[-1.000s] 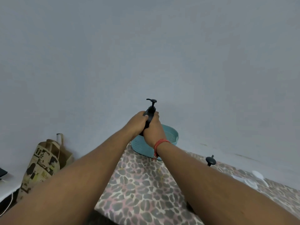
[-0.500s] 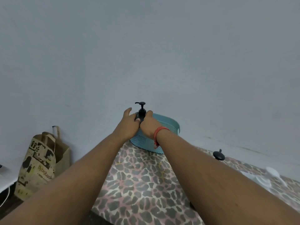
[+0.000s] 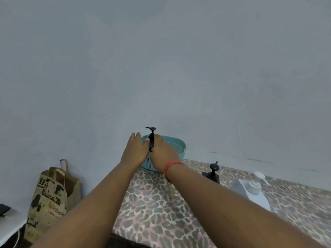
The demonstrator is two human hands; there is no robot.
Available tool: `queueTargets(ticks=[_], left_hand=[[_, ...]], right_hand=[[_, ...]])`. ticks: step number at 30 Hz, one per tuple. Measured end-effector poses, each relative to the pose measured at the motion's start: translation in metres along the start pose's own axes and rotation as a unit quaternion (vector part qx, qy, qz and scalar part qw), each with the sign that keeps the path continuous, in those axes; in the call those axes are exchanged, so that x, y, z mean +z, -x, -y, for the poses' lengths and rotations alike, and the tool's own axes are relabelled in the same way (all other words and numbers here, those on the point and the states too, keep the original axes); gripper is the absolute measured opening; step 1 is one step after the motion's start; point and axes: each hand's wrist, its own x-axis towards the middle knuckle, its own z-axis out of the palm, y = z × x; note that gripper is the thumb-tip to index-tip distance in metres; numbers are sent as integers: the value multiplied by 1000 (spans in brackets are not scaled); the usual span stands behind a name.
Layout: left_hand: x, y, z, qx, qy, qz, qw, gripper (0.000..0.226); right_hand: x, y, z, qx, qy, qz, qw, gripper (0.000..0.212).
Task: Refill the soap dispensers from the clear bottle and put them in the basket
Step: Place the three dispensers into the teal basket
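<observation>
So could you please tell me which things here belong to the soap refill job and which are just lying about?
Job: black dispenser in both hands, teal basket, second black dispenser, clear bottle.
Lying about: paper bag, dark object at far left.

Both arms reach forward over a leopard-print surface (image 3: 161, 208). Black pump dispenser (image 3: 151, 138) stands upright at the near rim of a teal perforated basket (image 3: 176, 145), pump head above the hands. Right hand (image 3: 162, 153) curls round the dispenser's body; red thread on that wrist. Left hand (image 3: 135, 151) lies flat against the dispenser's left side, fingers straight. Second black dispenser (image 3: 212, 173) stands right of the basket, apart from it. Clear bottle with white cap (image 3: 252, 192) further right. Printed paper bag (image 3: 52, 199) on the floor at left, against the grey wall.
</observation>
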Motion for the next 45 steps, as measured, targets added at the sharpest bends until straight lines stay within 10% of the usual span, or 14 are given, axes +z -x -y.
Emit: queueTargets(ticks=[7,17,31,45], left_hand=[[-10,74,-32,72,40,23,996,47],[3,167,-115,39,111,115,986,84],[87,190,-113,-95,260,200,940,39],[32,119,-132,16,263,56,963,19]], right_hand=[[-54,74,16,-70,45,-86,993,41],[-130,176,2,-39,36,-339,939,24],[-69,205,-60,239,-265,-135,925,36],[-61,121,-21,92,-208,-228,947,56]])
